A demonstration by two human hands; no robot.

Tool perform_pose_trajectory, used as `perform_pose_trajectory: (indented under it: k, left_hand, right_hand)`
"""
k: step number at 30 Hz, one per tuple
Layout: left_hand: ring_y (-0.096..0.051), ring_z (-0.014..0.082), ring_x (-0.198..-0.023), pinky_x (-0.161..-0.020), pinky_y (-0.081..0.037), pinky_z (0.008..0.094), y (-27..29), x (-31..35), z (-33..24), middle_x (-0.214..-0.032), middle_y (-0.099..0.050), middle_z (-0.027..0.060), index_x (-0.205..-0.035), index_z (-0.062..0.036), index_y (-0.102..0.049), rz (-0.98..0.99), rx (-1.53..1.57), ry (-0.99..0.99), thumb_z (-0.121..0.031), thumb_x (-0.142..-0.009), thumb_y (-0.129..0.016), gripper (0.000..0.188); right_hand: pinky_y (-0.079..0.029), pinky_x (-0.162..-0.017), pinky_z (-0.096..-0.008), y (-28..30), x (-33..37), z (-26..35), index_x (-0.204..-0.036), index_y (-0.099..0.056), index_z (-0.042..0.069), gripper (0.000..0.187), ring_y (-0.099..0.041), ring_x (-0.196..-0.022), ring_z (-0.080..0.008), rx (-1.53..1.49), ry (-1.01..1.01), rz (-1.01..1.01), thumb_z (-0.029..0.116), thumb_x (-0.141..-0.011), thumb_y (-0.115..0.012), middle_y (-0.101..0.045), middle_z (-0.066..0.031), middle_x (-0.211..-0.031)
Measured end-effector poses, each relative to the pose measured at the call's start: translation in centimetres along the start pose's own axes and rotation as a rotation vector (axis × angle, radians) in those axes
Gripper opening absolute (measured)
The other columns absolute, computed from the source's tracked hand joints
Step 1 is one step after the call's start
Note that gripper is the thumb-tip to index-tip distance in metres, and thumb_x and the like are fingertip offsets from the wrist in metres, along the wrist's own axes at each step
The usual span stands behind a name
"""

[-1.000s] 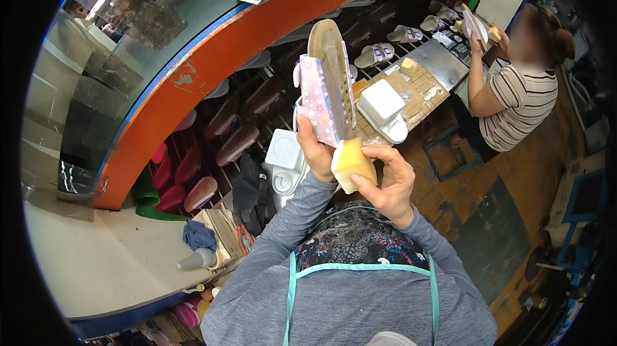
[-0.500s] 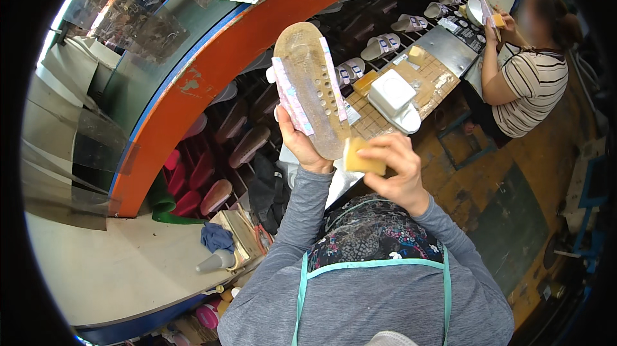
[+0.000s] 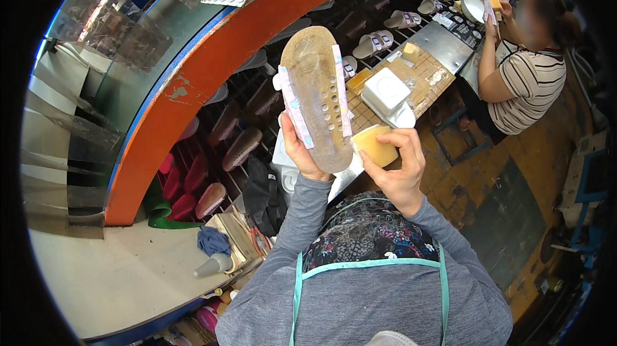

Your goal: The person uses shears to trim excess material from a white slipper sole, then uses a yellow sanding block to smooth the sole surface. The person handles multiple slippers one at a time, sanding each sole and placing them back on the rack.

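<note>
A sandal with a tan, speckled sole point(image 3: 315, 98) is held up in front of me, toe end away. Pink-and-lilac patterned strips run along both its sides, and a row of round holes lies near the right one. My left hand point(image 3: 303, 153) grips the sandal by its near left edge. In my right hand point(image 3: 403, 169) is a yellow sponge point(image 3: 375, 145), pinched between thumb and fingers. The sponge's paler edge is right beside the sole's near right edge; whether they touch, I cannot tell.
On a bench to the right stands a white square container point(image 3: 385, 91). Sandals point(image 3: 373, 43) line a dark rack behind it. A co-worker in a striped shirt point(image 3: 535, 89) sits at the far right, holding a strip and a sponge. An orange curved rail point(image 3: 186, 79) spans the left.
My right hand has turned the sponge so more of its broad face shows, and its fingers have shifted. The sandal has moved slightly to the right and nearer me.
</note>
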State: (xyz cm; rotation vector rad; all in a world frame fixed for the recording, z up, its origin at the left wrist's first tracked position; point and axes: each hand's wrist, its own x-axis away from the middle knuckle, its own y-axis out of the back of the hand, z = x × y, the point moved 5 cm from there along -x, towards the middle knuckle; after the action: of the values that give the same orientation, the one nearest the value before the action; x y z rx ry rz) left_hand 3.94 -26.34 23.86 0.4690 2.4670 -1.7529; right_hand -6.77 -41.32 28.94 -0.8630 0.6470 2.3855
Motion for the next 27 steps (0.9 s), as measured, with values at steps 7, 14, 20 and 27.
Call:
perform_pose_trajectory:
  k: [7,14,20,27]
  left_hand:
    - [-0.065,0.0274,-0.106,-0.094,-0.052,0.0402,1.2,-0.8,0.6,-0.124,-0.064,0.0126,-0.132,-0.0065,-0.055,-0.066,0.113,0.055,-0.051,-0.1,-0.043,0.056]
    - [-0.063,0.0231,-0.108,-0.095,-0.05,0.0382,2.0,-1.3,-0.8,-0.124,-0.063,0.0075,-0.133,-0.0091,-0.053,-0.172,-0.098,-0.048,-0.049,-0.102,-0.039,0.053]
    - [-0.062,0.0222,-0.108,-0.096,-0.049,0.0368,-0.9,-0.7,1.8,-0.123,-0.063,0.0087,-0.134,-0.0069,-0.051,-0.108,-0.095,-0.089,-0.049,-0.102,-0.038,0.054]
    - [-0.064,0.0248,-0.106,-0.093,-0.052,0.0394,-0.6,-1.4,1.1,-0.124,-0.063,0.011,-0.134,-0.0069,-0.051,-0.172,-0.129,-0.018,-0.05,-0.102,-0.033,0.056]
  right_hand:
    - [-0.04,-0.086,-0.0374,-0.8,-1.2,1.9,-0.106,-0.071,0.015,0.047,-0.059,-0.095,-0.0242,0.088,0.286,0.093,0.009,-0.061,-0.08,-0.063,-0.0056,-0.107]
    - [-0.042,-0.083,-0.0382,-0.4,-1.2,0.9,-0.098,-0.073,0.011,0.037,-0.061,-0.093,-0.0264,0.034,0.157,0.197,0.008,-0.061,-0.072,-0.064,-0.0066,-0.102]
    - [-0.048,-0.083,-0.0359,-1.2,-1.3,1.2,-0.107,-0.069,0.01,0.045,-0.061,-0.091,-0.026,-0.117,0.066,0.111,0.009,-0.065,-0.084,-0.062,-0.009,-0.102]
    - [-0.045,-0.081,-0.0389,0.5,0.9,0.4,-0.098,-0.072,0.01,0.04,-0.06,-0.091,-0.0257,-0.07,0.169,0.277,0.003,-0.059,-0.074,-0.062,-0.0074,-0.098]
